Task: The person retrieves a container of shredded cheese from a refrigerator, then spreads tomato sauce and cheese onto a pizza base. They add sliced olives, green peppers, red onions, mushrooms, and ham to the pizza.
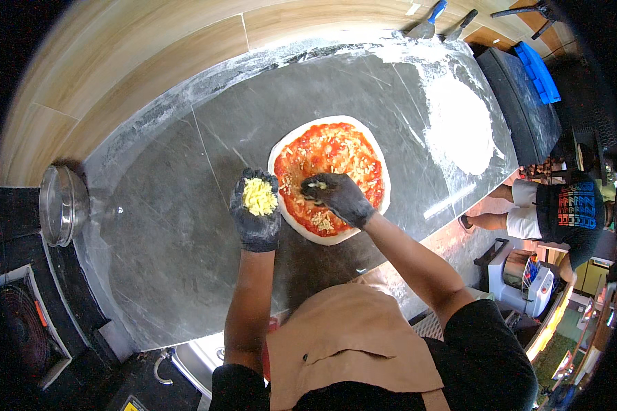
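A round of raw pizza dough (384,179) lies on the dark worktop, spread with red sauce (353,140) inside a pale bare rim. Pale shreds are scattered over the sauce, with a thicker clump near the rim closest to me. Just left of the pizza, my gloved left hand (256,231) is turned palm up and cups a heap of yellow grated cheese (260,197). My right hand (341,197), also in a black glove, hovers over the pizza's left-middle part. Its fingers are drawn together, with a bit of pale cheese showing among them.
Loose flour (463,127) covers the right of the dark stone worktop (164,267). Two scrapers (428,24) lean at the back wall. A metal bowl (63,205) sits at the left end. A black box (521,103) stands far right, near another person (562,212) and a slicer (521,281).
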{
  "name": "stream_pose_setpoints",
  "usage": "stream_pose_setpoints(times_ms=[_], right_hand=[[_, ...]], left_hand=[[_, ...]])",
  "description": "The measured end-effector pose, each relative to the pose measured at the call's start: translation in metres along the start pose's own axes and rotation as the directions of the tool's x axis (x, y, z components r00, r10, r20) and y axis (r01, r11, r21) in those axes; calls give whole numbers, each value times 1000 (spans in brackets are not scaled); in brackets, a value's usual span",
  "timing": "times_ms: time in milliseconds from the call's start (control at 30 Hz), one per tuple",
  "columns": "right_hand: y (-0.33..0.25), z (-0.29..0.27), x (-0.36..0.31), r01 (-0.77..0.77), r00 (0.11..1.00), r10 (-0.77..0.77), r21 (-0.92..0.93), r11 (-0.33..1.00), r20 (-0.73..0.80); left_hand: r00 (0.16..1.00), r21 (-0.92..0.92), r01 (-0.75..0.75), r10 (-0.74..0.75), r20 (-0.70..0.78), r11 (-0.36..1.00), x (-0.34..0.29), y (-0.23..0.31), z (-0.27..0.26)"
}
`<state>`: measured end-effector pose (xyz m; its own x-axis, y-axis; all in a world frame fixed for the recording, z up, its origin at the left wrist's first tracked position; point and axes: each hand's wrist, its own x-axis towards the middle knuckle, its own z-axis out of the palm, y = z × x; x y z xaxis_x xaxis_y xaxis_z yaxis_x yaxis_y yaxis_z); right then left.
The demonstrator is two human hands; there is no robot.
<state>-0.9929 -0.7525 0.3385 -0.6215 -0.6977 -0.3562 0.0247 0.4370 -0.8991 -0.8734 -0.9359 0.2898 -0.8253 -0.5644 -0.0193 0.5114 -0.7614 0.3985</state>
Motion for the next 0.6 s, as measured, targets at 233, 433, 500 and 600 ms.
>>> stream_pose_setpoints(times_ms=[233,433,500,600], right_hand=[[-9,-13,65,164,969,-206,-273,948,-136],[12,-61,69,205,901,-316,-352,914,-298],[17,-74,51,103,949,-121,-75,992,-291],[18,-81,22,-101,965,175,341,935,-194]], left_hand=[[1000,-15,11,-11,-14,1000,0,5,-1],[993,5,63,-62,-96,998,-1,5,-5],[998,-48,46,-48,-43,998,0,2,-6],[997,-85,70,-73,-35,994,0,-1,-6]])
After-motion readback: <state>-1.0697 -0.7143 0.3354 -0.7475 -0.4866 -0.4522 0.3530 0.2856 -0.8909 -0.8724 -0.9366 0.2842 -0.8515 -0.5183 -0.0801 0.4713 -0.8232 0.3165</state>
